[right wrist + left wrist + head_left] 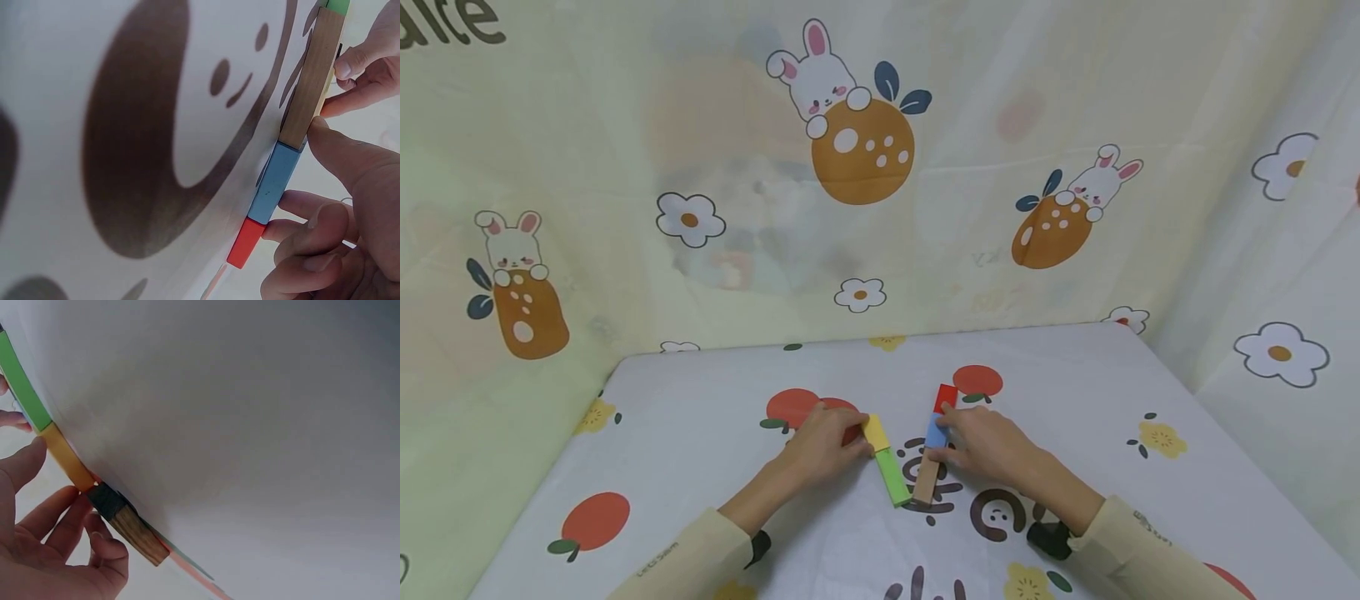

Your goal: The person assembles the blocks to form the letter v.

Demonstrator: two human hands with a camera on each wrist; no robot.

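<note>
Two rows of small blocks meet in a V on the table. A yellow block (876, 434) and a green block (892, 477) make the left row; a red block (945, 398), a blue block (936, 431) and a plain wooden block (926, 479) make the right. My left hand (823, 442) touches the yellow block with thumb and fingertips. Past its end, the left wrist view has a dark block (107, 501) and a wood-grained block (139, 536), hidden in the head view. My right hand (988, 437) rests its thumb near the wooden-blue joint, other fingertips at the blue and red blocks.
A white cloth (700, 467) printed with fruit, flowers and brown figures covers the table. Behind it hangs a pale curtain (955, 233) with rabbit prints, and another curtain (1262, 275) runs along the right. Dark bands sit at both wrists.
</note>
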